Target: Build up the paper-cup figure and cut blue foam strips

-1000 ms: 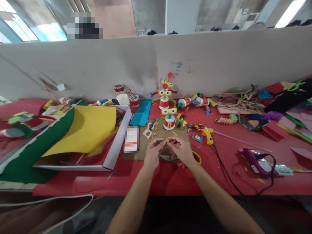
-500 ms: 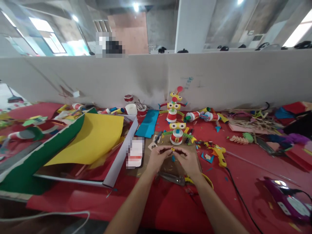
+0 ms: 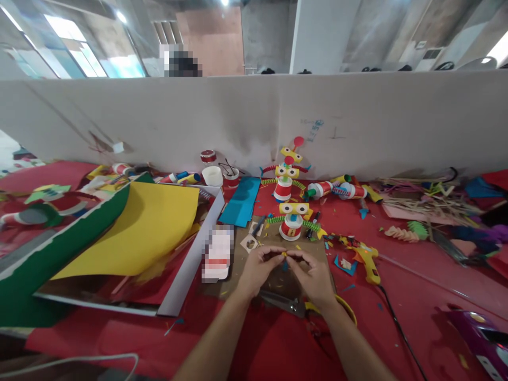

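From where I stood, a person's bare forearms reached in over a worktable spread with red covering point(image 3: 273, 344). The left hand point(image 3: 256, 272) and the right hand point(image 3: 315, 275) met fingertip to fingertip, thumbs and forefingers pinched together on a small yellow piece point(image 3: 284, 254); it was so tiny and so well covered that I could not make out its shape. The piece was held up above a brown board point(image 3: 273, 281), in front of a robot-like paper-cup figure point(image 3: 291, 227) with big round eyes and springy green arms. Scissors point(image 3: 292, 307) lay below the hands, their yellow handles partly hidden by the right wrist. Two similar figures point(image 3: 283, 189) stood upright behind the first one. To the right, a yellow glue gun point(image 3: 371, 262) lay on its side near a blue scrap point(image 3: 345, 265) of paper. To the left were blue sheets point(image 3: 240, 201), a blurred-out pale object point(image 3: 218, 255) at the board's edge, and an open box point(image 3: 189, 264) with a large yellow sheet point(image 3: 130, 227) lying across it. A pale partition point(image 3: 159, 116) rose behind everything on the table.
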{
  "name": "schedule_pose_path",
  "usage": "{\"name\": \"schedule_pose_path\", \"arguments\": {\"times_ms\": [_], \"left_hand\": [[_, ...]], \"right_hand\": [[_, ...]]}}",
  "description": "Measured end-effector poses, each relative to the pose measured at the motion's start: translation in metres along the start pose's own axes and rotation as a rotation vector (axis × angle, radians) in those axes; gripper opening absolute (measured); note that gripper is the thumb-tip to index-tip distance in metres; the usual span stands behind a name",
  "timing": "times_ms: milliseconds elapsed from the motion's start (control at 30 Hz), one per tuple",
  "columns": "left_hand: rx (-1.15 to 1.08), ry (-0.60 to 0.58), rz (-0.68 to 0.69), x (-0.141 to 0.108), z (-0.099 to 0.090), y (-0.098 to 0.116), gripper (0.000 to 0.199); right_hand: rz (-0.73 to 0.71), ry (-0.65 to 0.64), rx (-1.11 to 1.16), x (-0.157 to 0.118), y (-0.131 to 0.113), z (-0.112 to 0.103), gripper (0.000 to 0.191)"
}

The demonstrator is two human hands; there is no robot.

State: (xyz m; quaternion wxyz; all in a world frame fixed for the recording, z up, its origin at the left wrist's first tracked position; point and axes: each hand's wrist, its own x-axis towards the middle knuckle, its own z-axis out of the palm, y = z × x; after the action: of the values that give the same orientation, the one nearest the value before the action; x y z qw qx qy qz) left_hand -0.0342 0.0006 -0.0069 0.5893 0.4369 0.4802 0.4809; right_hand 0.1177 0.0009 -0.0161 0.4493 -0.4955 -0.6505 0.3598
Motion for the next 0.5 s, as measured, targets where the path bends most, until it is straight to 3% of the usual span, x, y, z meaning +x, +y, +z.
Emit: {"name": "schedule_pose_path", "arguments": {"times_ms": [200,500], "left_hand": [[-0.007,0.023,0.012,-0.0002,-0.0001,0.0001,0.021],[0.000,0.029,0.017,0.0010,-0.0024,-0.0048,0.020]], "right_hand": [[-0.202,0.033,-0.182,-0.0014,0.0017,-0.0016,0.014],[-0.273,0.087,-0.297,-0.0020,0.0029,-0.0011,0.011]]}}
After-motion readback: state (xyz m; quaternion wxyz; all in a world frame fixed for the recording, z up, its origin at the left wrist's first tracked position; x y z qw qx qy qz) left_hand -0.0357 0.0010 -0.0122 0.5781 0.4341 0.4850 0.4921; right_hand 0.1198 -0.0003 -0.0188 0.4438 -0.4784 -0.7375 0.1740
